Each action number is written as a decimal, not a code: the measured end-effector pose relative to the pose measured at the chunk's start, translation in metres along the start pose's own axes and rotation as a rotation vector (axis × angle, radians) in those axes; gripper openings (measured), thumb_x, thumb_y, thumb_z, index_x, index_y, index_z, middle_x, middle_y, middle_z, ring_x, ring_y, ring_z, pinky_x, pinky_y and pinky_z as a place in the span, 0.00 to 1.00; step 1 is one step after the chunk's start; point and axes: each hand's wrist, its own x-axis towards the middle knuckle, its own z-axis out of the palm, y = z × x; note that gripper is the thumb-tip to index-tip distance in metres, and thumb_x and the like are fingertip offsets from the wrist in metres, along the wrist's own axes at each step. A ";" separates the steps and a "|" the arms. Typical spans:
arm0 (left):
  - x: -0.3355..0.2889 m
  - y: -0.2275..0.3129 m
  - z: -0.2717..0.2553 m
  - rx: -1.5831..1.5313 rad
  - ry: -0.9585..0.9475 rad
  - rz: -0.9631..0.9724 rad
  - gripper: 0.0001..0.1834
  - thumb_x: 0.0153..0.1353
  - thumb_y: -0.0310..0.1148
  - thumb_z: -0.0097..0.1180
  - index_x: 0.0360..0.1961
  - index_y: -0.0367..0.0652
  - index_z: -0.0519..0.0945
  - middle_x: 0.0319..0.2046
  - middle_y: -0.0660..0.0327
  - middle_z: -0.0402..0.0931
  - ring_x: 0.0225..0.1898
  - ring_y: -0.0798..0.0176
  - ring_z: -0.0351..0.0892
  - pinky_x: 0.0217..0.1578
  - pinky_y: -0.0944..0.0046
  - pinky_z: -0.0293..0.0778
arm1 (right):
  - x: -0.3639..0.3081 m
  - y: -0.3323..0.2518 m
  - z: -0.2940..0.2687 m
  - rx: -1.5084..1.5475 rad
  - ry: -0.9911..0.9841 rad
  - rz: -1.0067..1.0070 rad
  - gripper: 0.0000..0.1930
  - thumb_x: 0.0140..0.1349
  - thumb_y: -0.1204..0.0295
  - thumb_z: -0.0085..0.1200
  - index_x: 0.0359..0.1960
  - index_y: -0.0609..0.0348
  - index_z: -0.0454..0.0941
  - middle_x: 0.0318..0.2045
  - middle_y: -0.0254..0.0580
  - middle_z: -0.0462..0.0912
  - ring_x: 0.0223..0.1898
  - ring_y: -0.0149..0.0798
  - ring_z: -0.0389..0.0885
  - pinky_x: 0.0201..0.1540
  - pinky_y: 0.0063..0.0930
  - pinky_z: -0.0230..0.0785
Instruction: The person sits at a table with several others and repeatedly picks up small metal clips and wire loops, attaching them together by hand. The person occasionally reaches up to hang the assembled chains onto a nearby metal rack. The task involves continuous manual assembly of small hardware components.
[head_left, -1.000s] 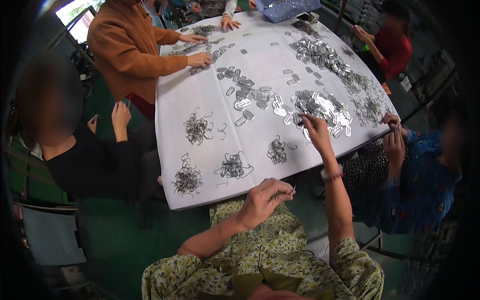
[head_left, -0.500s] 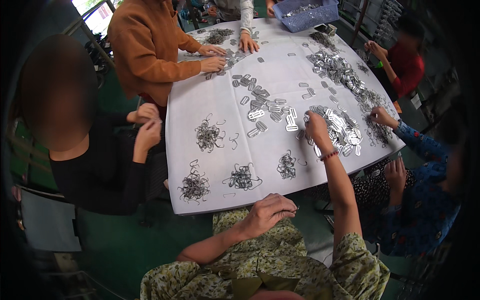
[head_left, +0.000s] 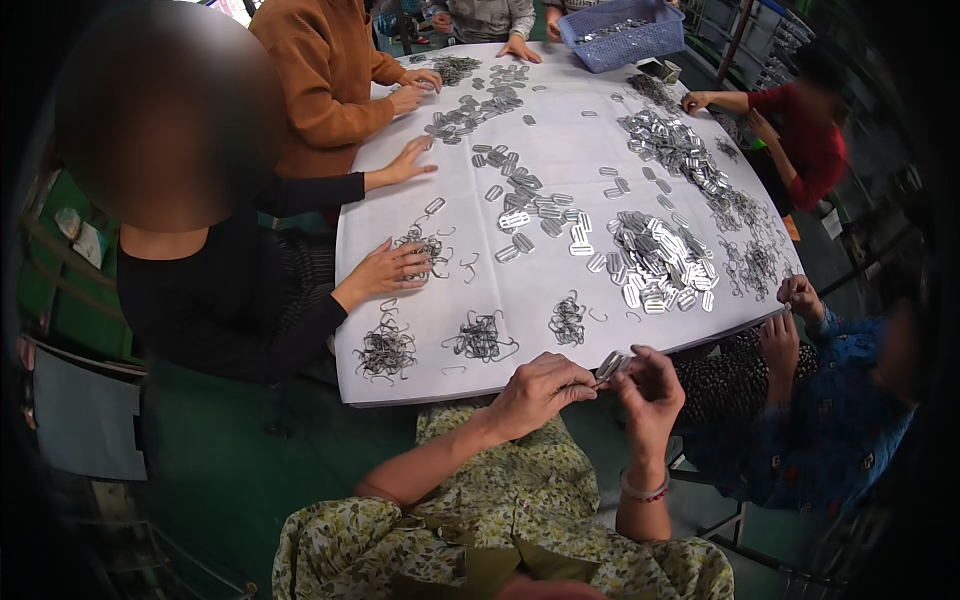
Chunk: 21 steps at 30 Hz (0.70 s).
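Observation:
Just past the table's near edge, my two hands meet in front of me. My right hand (head_left: 652,392) pinches a flat silver slotted buckle (head_left: 612,366), tilted up between thumb and fingers. My left hand (head_left: 545,392) is closed, its fingertips against the buckle's lower end; a thin dark tip shows there, too small to name. Beyond my hands lies a small heap of bent wire hooks (head_left: 568,320), with a second hook heap (head_left: 480,337) to its left. A large pile of silver buckles (head_left: 660,262) lies beyond my right hand.
Co-workers sit and stand around the white-covered table (head_left: 420,300). One person's hand (head_left: 390,270) rests over a hook pile on the left. More buckles (head_left: 525,195) lie across the middle. A blue plastic basket (head_left: 622,40) stands at the far edge.
My right hand has come back from the buckle pile to my left hand, now with a buckle. The person on the left has reached both hands onto the table.

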 end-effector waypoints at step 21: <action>0.010 -0.138 -0.125 0.514 0.261 -0.446 0.09 0.57 0.32 0.56 0.36 0.39 0.81 0.34 0.53 0.80 0.36 0.57 0.81 0.35 0.60 0.75 | -0.021 0.014 -0.007 0.075 0.054 0.039 0.14 0.42 0.88 0.57 0.33 0.64 0.75 0.28 0.39 0.74 0.37 0.35 0.71 0.46 0.27 0.62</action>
